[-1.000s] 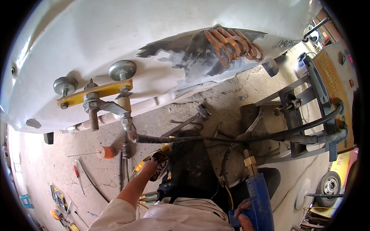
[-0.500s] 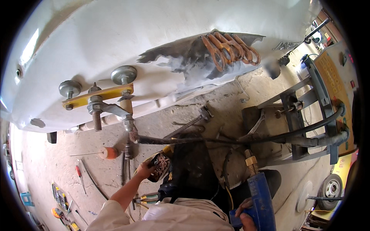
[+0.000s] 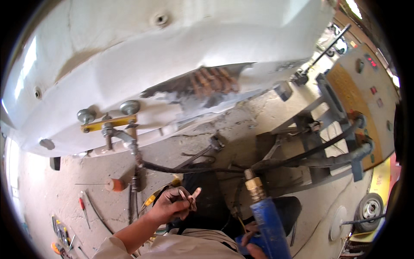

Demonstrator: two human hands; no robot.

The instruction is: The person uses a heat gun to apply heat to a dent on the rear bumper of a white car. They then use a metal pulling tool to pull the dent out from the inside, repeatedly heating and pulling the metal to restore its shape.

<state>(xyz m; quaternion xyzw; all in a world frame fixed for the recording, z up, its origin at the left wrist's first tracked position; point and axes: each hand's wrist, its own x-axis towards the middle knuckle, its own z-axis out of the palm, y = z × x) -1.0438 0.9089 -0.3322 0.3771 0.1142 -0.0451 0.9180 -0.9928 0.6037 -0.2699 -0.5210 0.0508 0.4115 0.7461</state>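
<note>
My left hand [image 3: 170, 206] is closed in front of my lap, pinching a small copper-coloured pull ring [image 3: 189, 199]; part of it is hidden by the fingers. Low on the right, my right hand [image 3: 251, 241] grips the handle of a blue spot-welding gun [image 3: 269, 224] with a brass tip [image 3: 253, 186] pointing up and away from me. Ahead, several copper-coloured pull rings [image 3: 213, 81] stand in a row on a sanded dark patch [image 3: 181, 88] of the white car body panel [image 3: 129, 64]. They look blurred.
A yellow clamp bar [image 3: 108, 124] with round metal feet sits on the panel's left. From it a black cable [image 3: 194, 169] runs across to the welding machine [image 3: 358, 95] at right. An orange-handled pick [image 3: 114, 184], a screwdriver [image 3: 82, 203] and a hammer [image 3: 215, 142] lie on the floor.
My left hand has left the dark patterned pouch and come up with a pull ring. The welding gun has shifted slightly left. The view has tilted, showing more of the panel.
</note>
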